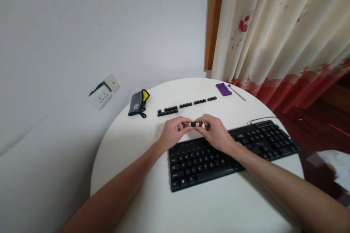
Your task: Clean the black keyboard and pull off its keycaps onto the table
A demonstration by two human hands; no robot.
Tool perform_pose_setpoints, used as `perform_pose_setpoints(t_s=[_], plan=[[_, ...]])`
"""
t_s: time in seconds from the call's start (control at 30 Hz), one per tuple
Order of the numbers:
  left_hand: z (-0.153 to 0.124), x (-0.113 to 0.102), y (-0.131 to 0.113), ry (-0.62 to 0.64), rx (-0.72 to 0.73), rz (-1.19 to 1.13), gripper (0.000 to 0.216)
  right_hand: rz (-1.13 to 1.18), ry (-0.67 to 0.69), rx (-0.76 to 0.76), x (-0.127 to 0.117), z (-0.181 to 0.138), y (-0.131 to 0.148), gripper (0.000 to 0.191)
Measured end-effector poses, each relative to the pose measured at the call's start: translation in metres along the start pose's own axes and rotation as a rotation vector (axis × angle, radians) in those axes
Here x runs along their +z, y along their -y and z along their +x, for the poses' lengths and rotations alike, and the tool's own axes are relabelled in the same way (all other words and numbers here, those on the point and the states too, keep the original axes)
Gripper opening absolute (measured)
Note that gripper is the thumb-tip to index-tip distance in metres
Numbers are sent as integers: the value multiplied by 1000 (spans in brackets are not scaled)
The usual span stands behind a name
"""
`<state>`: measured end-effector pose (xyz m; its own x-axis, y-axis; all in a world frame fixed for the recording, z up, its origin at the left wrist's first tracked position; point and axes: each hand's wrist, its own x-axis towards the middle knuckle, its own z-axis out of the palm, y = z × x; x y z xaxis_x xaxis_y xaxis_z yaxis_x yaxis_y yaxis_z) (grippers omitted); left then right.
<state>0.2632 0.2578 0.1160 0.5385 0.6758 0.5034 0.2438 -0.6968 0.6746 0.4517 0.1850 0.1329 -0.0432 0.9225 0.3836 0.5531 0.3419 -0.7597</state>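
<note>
Both hands meet above the far edge of a black keyboard (232, 153) on a round white table (191, 204). My left hand (173, 131) and my right hand (214, 131) pinch a small black keycap (193, 124) between their fingertips. Beyond the hands, several loose black keycaps (186, 105) lie in a row on the table. The keyboard's top row under my hands is hidden.
A grey and yellow pouch (139, 102) lies at the table's far left. A purple cloth (223, 89) and a thin metal tool (237, 93) sit at the far right. A wall socket (101, 94) is on the white wall; a curtain (279, 29) hangs at right.
</note>
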Motion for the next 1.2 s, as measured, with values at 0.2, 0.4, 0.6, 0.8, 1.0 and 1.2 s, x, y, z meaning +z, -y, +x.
perform_pose_setpoints(t_s=[0.2, 0.4, 0.6, 0.8, 1.0, 1.2], plan=[[4, -11, 18, -189, -108, -51, 38, -105, -43, 75, 4, 4, -18, 8], [12, -28, 40, -550, -191, -6, 45, -152, -89, 213, -1, 20, -38, 20], [17, -43, 61, -713, -262, -9, 43, -273, 31, 293, 23, 50, -36, 21], [16, -48, 73, -759, -296, -52, 42, -351, 92, 339, 60, 87, -42, 19], [16, -47, 74, -749, -293, -47, 43, -385, 98, 364, 69, 104, -50, 23], [17, -45, 76, -742, -290, -42, 42, -425, 75, 405, 71, 102, -48, 23]])
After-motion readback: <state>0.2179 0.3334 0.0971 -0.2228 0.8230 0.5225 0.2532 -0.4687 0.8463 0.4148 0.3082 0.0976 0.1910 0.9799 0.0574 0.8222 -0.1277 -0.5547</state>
